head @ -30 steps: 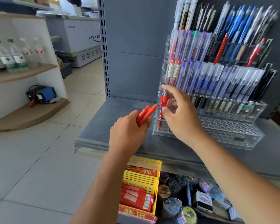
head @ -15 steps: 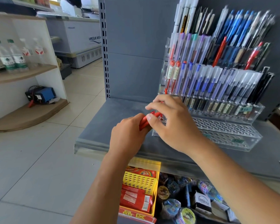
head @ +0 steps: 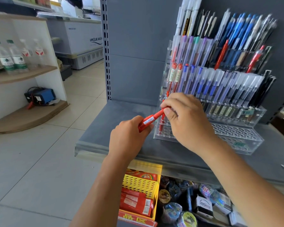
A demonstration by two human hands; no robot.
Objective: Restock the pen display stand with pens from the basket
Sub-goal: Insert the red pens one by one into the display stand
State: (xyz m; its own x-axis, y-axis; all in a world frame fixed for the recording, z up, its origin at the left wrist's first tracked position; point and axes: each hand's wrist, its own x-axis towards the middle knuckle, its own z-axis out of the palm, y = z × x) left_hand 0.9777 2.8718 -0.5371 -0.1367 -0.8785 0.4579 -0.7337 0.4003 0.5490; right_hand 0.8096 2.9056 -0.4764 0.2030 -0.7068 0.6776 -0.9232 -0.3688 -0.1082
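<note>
Head view is showing the left hand (head: 129, 136) gripping red pens (head: 148, 120), axis running eight to two o'clock; the right hand (head: 187, 122), nearer the pen display stand (head: 246, 145), is pinching one pen's upper end, empty holes (head: 228, 131) lying at four o'clock.

Pale grey floor tiles (head: 39, 161) catch soft daylight in a shop aisle. A grey metal shelf (head: 113, 125) with a matching back panel (head: 134, 38) and a slotted upright (head: 106, 46) fills the right side. To the left stands a white unit (head: 44, 46) with rounded wooden shelves carrying water bottles (head: 11, 58) and a blue box (head: 43, 95); a white chest freezer (head: 82, 40) sits behind.
</note>
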